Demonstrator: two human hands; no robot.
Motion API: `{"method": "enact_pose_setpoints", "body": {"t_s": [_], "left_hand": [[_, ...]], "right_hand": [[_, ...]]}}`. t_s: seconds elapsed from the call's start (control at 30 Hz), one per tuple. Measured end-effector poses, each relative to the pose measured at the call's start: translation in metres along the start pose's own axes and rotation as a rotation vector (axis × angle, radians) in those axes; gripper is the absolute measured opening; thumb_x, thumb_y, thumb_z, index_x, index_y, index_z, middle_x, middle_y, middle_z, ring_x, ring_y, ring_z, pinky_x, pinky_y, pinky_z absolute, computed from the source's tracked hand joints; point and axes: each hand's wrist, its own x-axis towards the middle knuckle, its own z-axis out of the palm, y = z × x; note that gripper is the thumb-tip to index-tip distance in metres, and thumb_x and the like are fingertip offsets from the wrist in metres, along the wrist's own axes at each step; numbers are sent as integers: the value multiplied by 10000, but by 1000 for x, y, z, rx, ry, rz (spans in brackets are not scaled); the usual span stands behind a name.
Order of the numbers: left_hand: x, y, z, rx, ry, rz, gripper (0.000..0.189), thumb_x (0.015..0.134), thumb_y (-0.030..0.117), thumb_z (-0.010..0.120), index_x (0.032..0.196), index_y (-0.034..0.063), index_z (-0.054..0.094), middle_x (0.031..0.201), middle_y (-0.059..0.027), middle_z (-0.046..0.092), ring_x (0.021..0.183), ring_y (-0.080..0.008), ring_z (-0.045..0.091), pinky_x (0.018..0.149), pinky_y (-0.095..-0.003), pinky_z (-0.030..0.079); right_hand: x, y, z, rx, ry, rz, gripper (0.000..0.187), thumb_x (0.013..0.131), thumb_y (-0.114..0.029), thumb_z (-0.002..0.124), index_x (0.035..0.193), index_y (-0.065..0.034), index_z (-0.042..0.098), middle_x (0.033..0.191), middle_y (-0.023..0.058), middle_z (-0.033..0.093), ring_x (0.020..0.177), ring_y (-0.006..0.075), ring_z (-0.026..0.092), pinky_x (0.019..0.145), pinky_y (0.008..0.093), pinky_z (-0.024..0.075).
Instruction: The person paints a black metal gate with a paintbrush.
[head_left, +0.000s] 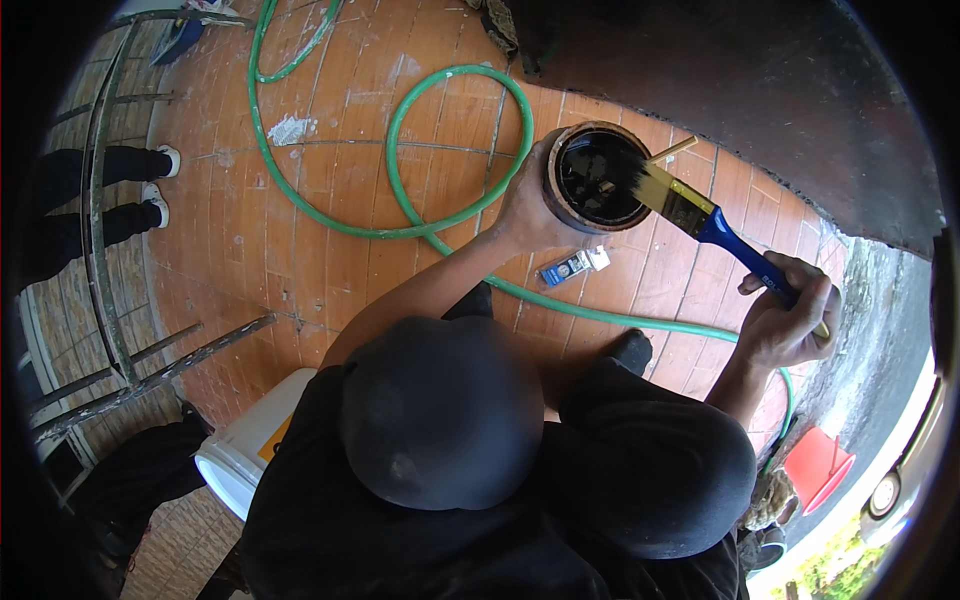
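My left hand (529, 199) is wrapped around the side of a round can (553, 180) of dark liquid (596, 169). In my right hand (799, 315) is a paintbrush with a blue handle (739, 247) and a metal ferrule. Its pale bristles (656, 187) reach over the can's rim, and their dark tips are at the liquid. A thin wooden stick (673, 150) leans out of the can behind the brush. On the tiles under the can lies a small blue and clear package (568, 270) bearing writing.
A green hose (394, 157) loops across the tiled floor (345, 187). A large dark panel (720, 82) stands at the upper right. To the left are a metal frame (101, 187), a white bucket (255, 427) and a person's legs (112, 169). A red bucket (817, 465) lies at right.
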Motion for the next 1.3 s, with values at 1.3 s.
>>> {"method": "enact_pose_setpoints", "body": {"t_s": [1.3], "left_hand": [[8,1,8,-8,3,36,1054,498,338,900,1315,30,309,1224,-152,473,1169,-285,482,997,-384,412]], "right_hand": [[-35,49,-4,28,110,408,278,964,-163,495,827,71,553,755,202,621,571,205,616,507,277,518]]}}
